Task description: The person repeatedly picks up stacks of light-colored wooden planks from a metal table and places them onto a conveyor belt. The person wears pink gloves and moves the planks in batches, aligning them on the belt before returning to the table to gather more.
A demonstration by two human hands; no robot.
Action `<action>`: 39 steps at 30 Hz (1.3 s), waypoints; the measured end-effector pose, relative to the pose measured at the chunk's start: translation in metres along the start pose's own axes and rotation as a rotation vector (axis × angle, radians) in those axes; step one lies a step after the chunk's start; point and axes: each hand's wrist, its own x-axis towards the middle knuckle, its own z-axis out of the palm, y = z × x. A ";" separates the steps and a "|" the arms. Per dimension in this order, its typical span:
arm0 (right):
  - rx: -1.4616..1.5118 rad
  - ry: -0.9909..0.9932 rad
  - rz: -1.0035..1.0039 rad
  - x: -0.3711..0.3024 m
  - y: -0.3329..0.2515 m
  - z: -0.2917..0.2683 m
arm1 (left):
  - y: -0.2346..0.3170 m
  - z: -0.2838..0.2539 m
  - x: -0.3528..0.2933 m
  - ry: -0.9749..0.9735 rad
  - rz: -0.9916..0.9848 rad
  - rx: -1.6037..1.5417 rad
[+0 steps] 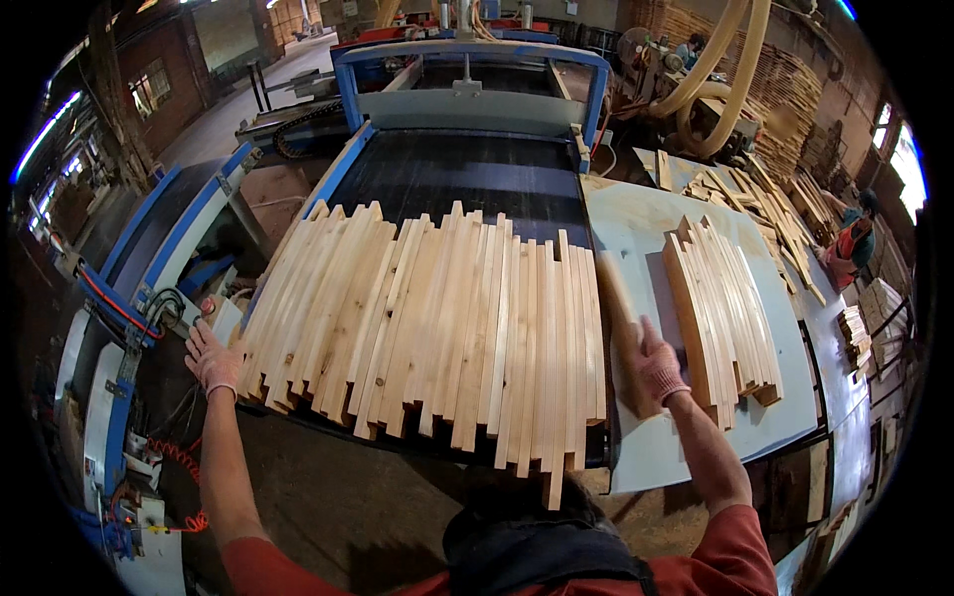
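A wide row of pale wooden strips [427, 328] lies side by side across the near end of a dark conveyor belt [457, 169], their near ends uneven. My left hand [214, 360], in a pinkish work glove, has its fingers spread beside the row's left edge, close to a small box with a red button [207, 306]. On the right, my gloved right hand [659, 368] grips a wooden strip [624, 333], blurred by motion, between the row and a smaller stack. That stack of wooden strips [730, 318] rests on a pale blue-grey table [636, 219].
A blue frame [472, 50] spans the belt at the far end. Blue-edged machinery [199, 214] stands at left, with a coiled red hose [179, 462]. Loose wood [755, 204] lies at far right, where another person [850, 243] stands. Thick beige ducts [715, 89] hang behind.
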 end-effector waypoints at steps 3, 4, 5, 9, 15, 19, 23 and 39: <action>0.644 -0.094 0.156 -0.019 -0.094 0.015 | -0.013 -0.008 0.005 -0.007 -0.009 -0.001; 0.722 -0.049 0.107 -0.011 -0.074 0.033 | -0.014 -0.010 0.009 -0.020 -0.012 -0.001; 0.694 -0.069 0.135 -0.012 -0.069 0.033 | -0.015 -0.012 0.013 -0.032 -0.014 -0.001; 0.711 0.001 0.197 -0.016 -0.049 0.033 | 0.004 -0.022 0.012 -0.061 0.005 -0.060; 0.822 0.059 0.256 -0.007 -0.021 0.032 | -0.017 0.015 0.045 0.077 0.042 -0.011; 0.754 -0.063 0.314 -0.007 -0.073 0.016 | -0.020 -0.007 0.036 0.003 0.056 -0.033; 0.806 0.000 0.128 0.008 -0.059 0.045 | -0.035 0.014 0.067 0.010 0.122 -0.307; 0.964 0.073 0.162 0.010 -0.041 0.042 | -0.032 0.270 -0.366 -1.245 0.153 -0.906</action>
